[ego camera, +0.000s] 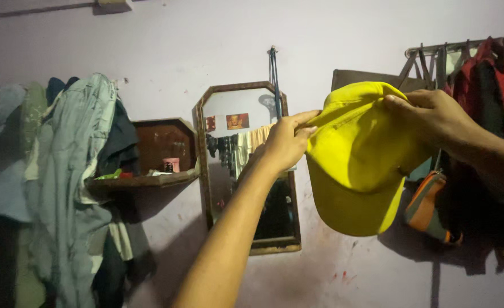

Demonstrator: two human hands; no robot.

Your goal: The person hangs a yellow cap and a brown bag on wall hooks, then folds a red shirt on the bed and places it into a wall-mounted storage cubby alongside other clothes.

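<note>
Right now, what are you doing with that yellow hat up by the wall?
A person holds a yellow cap up with both hands, the left hand pinching one edge and the right hand gripping the other. It hangs in front of a wall, beside a wooden-framed mirror, with clothes on hooks at the left.

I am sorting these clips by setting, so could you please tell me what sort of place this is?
Most likely a lived-in room of a home: clothes hang along the wall, beside a framed mirror and a small shelf, while both hands hold a yellow cap.
</note>
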